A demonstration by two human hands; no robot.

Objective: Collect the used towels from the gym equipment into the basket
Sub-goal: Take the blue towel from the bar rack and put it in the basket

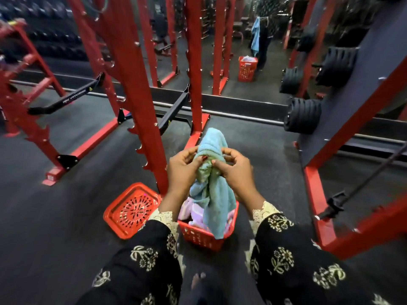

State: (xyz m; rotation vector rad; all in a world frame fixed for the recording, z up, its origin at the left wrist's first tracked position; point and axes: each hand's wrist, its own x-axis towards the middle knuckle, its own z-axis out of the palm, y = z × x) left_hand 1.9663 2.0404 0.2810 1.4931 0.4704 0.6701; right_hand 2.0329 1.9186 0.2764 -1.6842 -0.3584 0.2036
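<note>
A person is holding a light blue towel (211, 194) between both hands at the centre of the view. The left hand (185, 170) and the right hand (233, 170) are close together, with only the bunched cloth between them. Each hand is pinching the towel with curled fingers and thumb. The towel's upper end is sticking up above the fingertips. The rest is hanging down between the wrists.

Directly below the hands, a red plastic basket (198, 235) is sitting on the dark floor. The towel's lower end is reaching into it and trailing over its near rim. Pink and lavender towels (189, 213) are already lying inside the basket, under the left wrist.

Both forearms are reaching forward and inward from the bottom corners, palms facing each other. They are wearing black floral sleeves (284, 258) with cream lace cuffs.

The basket's red perforated lid (132, 210) is lying flat on the floor, left of the left forearm and just beside the basket. A red squat rack upright (143, 95) is rising beyond the left hand. Black weight plates (302, 115) are hanging on a storage rack well beyond the right hand.
</note>
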